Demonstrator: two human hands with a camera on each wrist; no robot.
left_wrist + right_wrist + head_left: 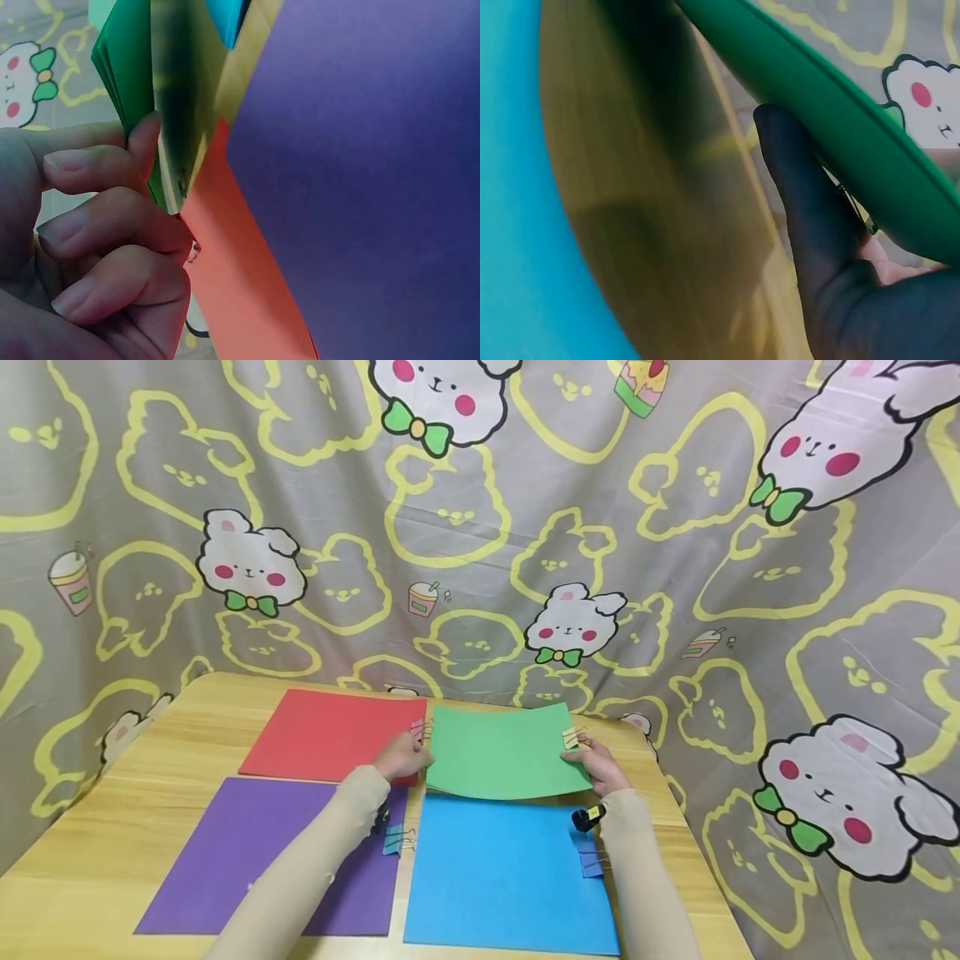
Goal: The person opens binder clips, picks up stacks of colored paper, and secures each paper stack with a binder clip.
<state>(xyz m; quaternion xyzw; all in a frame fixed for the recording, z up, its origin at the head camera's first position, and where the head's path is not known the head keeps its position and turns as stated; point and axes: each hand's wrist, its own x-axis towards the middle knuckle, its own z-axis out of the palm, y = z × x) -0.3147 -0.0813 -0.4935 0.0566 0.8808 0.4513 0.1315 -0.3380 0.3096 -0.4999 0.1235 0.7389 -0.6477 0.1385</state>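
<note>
A stack of green paper point(502, 752) is raised off the table at the back right, its front edge bowed. My left hand point(403, 756) pinches its left edge; in the left wrist view the other fingers point(112, 221) are curled beside the green stack point(124, 67). My right hand point(602, 768) grips the right edge, near a yellow binder clip point(574, 737) on that side. The right wrist view has the thumb point(787, 157) against the underside of the green stack point(840, 135), with bare wood below it.
Red paper point(330, 735) with a pink clip point(417, 729) lies to the left. Purple paper point(247, 852) with a teal clip point(393, 839) and blue paper point(510, 877) with a bluish clip point(591, 860) lie nearer on the wooden table point(90, 852). A patterned curtain point(480, 635) hangs behind.
</note>
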